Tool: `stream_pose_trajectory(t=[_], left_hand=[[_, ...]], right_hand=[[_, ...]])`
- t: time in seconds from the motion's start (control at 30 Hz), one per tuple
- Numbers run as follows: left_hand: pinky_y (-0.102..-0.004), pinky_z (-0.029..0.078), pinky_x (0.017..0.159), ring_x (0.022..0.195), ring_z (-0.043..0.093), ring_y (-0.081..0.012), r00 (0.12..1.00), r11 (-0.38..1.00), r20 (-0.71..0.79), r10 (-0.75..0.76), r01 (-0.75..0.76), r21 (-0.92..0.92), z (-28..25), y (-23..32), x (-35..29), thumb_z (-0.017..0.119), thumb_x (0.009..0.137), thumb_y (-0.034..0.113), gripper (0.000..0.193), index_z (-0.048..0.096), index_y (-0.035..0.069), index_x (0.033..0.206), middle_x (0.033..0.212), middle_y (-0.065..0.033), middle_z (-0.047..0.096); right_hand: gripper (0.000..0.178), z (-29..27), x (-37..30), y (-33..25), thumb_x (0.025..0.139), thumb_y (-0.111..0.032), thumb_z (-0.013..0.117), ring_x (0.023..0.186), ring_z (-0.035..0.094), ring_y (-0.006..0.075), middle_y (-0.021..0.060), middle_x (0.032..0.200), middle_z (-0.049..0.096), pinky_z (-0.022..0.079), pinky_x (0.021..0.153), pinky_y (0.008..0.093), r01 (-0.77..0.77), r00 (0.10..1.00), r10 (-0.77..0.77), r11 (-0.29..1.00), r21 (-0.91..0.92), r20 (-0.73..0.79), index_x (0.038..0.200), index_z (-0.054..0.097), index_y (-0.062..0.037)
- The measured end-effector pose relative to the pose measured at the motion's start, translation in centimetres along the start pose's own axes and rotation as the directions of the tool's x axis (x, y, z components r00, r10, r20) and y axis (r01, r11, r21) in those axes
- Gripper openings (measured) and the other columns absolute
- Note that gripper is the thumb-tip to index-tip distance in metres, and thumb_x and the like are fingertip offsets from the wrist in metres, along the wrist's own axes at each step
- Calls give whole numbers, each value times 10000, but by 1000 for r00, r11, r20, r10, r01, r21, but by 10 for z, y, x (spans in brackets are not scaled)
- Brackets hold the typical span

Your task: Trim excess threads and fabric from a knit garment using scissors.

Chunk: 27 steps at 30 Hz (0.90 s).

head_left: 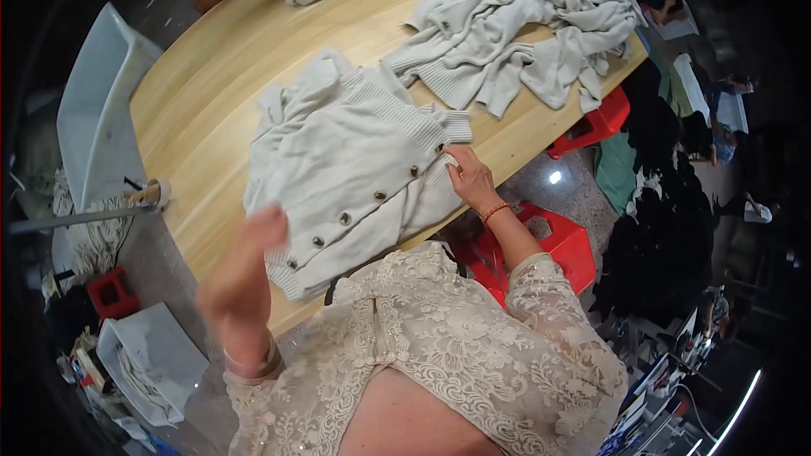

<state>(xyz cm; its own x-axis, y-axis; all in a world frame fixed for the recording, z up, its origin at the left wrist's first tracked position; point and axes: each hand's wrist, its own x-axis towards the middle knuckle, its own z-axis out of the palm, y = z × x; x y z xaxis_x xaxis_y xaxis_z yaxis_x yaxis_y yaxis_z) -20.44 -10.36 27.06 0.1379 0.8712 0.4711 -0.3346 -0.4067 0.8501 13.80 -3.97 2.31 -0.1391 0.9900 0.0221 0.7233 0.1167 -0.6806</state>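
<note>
Several cardigans occupy a wooden table by red stools, right hand half-curled against one, left hand blurred, grips unclear.

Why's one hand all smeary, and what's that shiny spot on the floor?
Head view: the left hand is blurred, probably by motion, while the right hand looks sharper; also head view: the white spot looks like light glaring off the floor.

Cardigan on table, stool seemingly partly beneath
</note>
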Motion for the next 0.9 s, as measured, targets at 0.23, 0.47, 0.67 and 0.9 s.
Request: stream_pose_trajectory(t=[0.23, 0.47, 0.67, 0.9], left_hand=[[-424, 368, 950, 1129, 492, -325, 874, 260, -181, -451, 323, 910, -110, -137, -187, 781, 642, 158, 621, 550, 91, 1214, 1188, -154, 539], [-427, 352, 935, 1142, 479, -303, 886, 45, -141, -443, 179, 983, -116, -147, -200, 705, 647, 72, 520, 567, 58, 1148, 1193, -134, 523], [-407, 480, 767, 905, 597, -326, 897, 150, -318, -308, 376, 914, -158, -137, -195, 561, 717, -52, 330, 625, 63, 1019, 933, -131, 641], [-361, 482, 805, 933, 601, -318, 919, 46, -368, 141, 365, 930, -209, -87, -76, 513, 724, -109, 395, 644, 61, 1055, 1011, -143, 639]], right_hand=[[465, 34, 18, -21, 756, -36, 635, 1031, 563, 354, 141, 1295, 440, 501, 819, 417, 164, 979, -125, 952, -258, 161, 1192, 510, -138], [396, 35, 43, -7, 752, -23, 619, 958, 585, 347, 123, 1207, 491, 506, 757, 426, 231, 969, -195, 933, -277, 151, 1117, 519, -143], [266, -1, 93, -19, 796, -117, 604, 899, 603, 340, 110, 1057, 582, 496, 750, 432, 283, 840, -103, 921, -268, 533, 1057, 553, -123], [237, -28, 224, -134, 790, 0, 597, 844, 619, 322, 127, 1014, 598, 504, 734, 362, 459, 888, -457, 881, -118, 42, 1017, 592, -68]])
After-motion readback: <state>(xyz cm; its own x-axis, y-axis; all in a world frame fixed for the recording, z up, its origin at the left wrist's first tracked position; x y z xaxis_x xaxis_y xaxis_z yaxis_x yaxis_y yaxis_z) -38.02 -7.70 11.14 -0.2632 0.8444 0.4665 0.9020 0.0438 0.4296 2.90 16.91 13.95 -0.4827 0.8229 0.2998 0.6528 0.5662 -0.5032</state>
